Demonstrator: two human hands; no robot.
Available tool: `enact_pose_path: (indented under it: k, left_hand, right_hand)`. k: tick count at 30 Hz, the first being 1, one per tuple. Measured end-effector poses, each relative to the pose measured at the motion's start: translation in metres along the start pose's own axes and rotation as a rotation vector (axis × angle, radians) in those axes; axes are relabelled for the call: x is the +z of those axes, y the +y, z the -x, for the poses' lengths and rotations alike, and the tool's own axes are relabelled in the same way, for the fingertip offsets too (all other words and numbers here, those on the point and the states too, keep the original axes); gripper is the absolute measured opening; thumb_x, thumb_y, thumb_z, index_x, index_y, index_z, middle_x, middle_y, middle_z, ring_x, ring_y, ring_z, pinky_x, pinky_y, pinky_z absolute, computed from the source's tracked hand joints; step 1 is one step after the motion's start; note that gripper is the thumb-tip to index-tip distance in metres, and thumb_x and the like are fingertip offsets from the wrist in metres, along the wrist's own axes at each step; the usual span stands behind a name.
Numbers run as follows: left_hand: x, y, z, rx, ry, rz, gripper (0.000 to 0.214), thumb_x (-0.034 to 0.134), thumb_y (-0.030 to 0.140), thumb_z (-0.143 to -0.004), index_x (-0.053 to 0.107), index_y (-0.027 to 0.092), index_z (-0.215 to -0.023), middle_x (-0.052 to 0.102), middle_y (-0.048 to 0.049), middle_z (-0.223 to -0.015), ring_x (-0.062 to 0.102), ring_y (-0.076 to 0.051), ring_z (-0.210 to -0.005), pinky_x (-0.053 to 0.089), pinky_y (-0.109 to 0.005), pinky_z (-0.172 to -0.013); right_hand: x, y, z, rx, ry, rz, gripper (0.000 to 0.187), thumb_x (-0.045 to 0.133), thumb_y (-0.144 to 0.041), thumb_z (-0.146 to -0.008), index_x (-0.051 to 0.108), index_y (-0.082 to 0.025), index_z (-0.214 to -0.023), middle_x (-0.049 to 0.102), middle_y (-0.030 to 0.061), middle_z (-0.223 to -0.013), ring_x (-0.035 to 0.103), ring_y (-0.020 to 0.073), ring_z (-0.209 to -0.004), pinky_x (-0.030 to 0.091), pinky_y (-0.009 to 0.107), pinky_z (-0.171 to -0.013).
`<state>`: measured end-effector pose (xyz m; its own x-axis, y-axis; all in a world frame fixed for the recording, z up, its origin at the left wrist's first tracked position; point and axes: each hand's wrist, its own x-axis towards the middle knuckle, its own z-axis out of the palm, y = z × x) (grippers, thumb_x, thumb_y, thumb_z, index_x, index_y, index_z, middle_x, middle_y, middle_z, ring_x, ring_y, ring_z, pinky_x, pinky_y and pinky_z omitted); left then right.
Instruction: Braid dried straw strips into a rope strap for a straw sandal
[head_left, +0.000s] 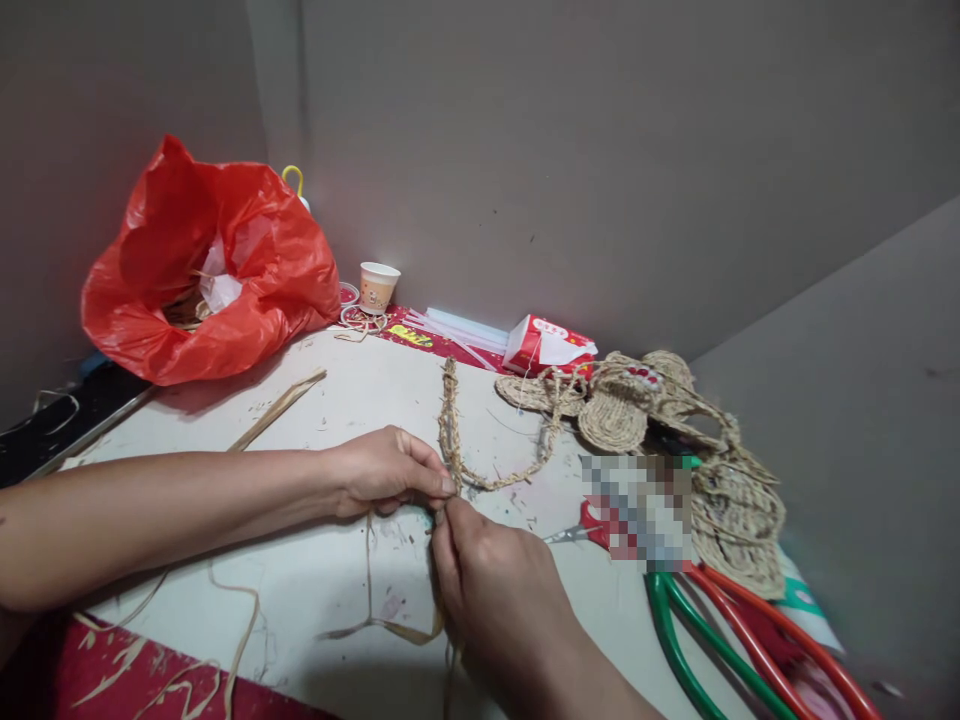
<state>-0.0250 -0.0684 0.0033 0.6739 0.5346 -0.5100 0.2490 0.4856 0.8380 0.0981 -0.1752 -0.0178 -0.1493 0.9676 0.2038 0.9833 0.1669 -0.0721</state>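
Observation:
Over the middle of the white tabletop, my left hand and my right hand meet at their fingertips. Both are closed in a pinch on a braided straw cord. The cord runs away from my fingers, and a curved length of it loops to the right towards the woven pieces. Below my hands, loose straw strands hang down. The exact spot where my fingertips grip is partly hidden by the fingers.
A red plastic bag holding straw stands at the back left, near a paper cup. Behind lies a red tissue pack. Woven straw pieces, red-handled scissors and green-handled pliers or cutters are on the right.

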Motion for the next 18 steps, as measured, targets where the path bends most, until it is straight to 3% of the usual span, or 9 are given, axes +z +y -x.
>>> enact_pose_path:
  k: [4, 6, 9, 11, 13, 15, 16, 18]
  left_hand:
    - [0.001, -0.001, 0.000, 0.003, 0.006, -0.029, 0.022, 0.073, 0.028, -0.057, 0.059, 0.013, -0.063, 0.054, 0.0037, -0.051, 0.028, -0.001, -0.033, 0.011, -0.019, -0.032]
    - [0.001, -0.004, 0.000, 0.017, 0.015, -0.058, 0.017, 0.069, 0.026, -0.060, 0.059, 0.013, -0.063, 0.052, 0.0044, -0.050, 0.028, -0.001, -0.032, 0.013, -0.019, -0.032]
    - [0.003, -0.005, 0.001, 0.035, 0.015, -0.061, 0.014, 0.066, 0.024, -0.062, 0.057, 0.013, -0.062, 0.048, 0.0060, -0.048, 0.027, -0.001, -0.031, 0.013, -0.019, -0.031]
    - [0.003, -0.002, 0.002, 0.049, 0.014, -0.050, 0.014, 0.066, 0.024, -0.063, 0.057, 0.013, -0.062, 0.046, 0.0068, -0.046, 0.026, -0.002, -0.030, 0.013, -0.019, -0.031]
    - [0.001, 0.003, 0.004, 0.061, -0.004, -0.037, 0.015, 0.066, 0.025, -0.063, 0.056, 0.013, -0.062, 0.046, 0.0066, -0.045, 0.027, -0.002, -0.030, 0.013, -0.019, -0.031]
    - [-0.001, 0.009, 0.005, 0.068, -0.038, -0.029, 0.016, 0.067, 0.025, -0.062, 0.056, 0.013, -0.062, 0.047, 0.0061, -0.046, 0.027, -0.002, -0.030, 0.013, -0.020, -0.032]
    - [-0.002, 0.011, 0.006, 0.070, -0.053, -0.026, 0.016, 0.067, 0.025, -0.062, 0.056, 0.013, -0.062, 0.048, 0.0059, -0.046, 0.027, -0.002, -0.030, 0.013, -0.020, -0.032]
    - [-0.004, 0.014, 0.007, 0.076, -0.070, -0.025, 0.016, 0.068, 0.025, -0.061, 0.057, 0.013, -0.062, 0.048, 0.0060, -0.046, 0.027, -0.002, -0.032, 0.013, -0.020, -0.033]
  right_hand:
    - [0.004, 0.000, 0.001, -0.053, 0.075, 0.084, 0.010, 0.049, -0.007, -0.077, 0.057, -0.014, -0.079, 0.063, 0.0028, -0.052, 0.055, 0.0151, -0.038, 0.018, 0.028, -0.042]
    - [0.005, -0.003, 0.001, -0.077, 0.120, 0.126, 0.019, 0.050, -0.003, -0.070, 0.058, -0.011, -0.086, 0.063, 0.0033, -0.053, 0.055, 0.0158, -0.037, 0.019, 0.028, -0.041]
    - [0.002, -0.012, 0.004, -0.209, 0.139, 0.116, 0.020, 0.050, 0.001, -0.062, 0.057, -0.014, -0.074, 0.061, 0.0037, -0.052, 0.053, 0.0165, -0.038, 0.022, 0.029, -0.041]
    - [-0.006, -0.017, 0.007, -0.364, 0.124, 0.004, 0.013, 0.053, -0.006, -0.068, 0.054, -0.018, -0.063, 0.059, 0.0032, -0.051, 0.052, 0.0162, -0.040, 0.024, 0.028, -0.042]
    - [-0.018, -0.016, 0.009, -0.431, 0.153, -0.206, 0.020, 0.052, -0.023, -0.079, 0.052, -0.020, -0.060, 0.056, 0.0015, -0.049, 0.049, 0.0143, -0.042, 0.027, 0.027, -0.043]
    - [-0.031, -0.007, 0.007, -0.274, 0.296, -0.446, 0.029, 0.047, -0.029, -0.085, 0.048, -0.020, -0.057, 0.051, -0.0008, -0.048, 0.046, 0.0114, -0.042, 0.030, 0.025, -0.046]
    - [-0.037, -0.001, 0.005, -0.115, 0.409, -0.546, 0.031, 0.045, -0.026, -0.087, 0.047, -0.020, -0.057, 0.049, -0.0015, -0.048, 0.046, 0.0106, -0.044, 0.032, 0.024, -0.047]
    - [-0.042, 0.010, -0.005, 0.293, 0.403, -0.730, 0.021, 0.048, -0.030, -0.088, 0.055, -0.019, -0.071, 0.055, -0.0006, -0.058, 0.051, 0.0115, -0.053, 0.038, 0.022, -0.053]
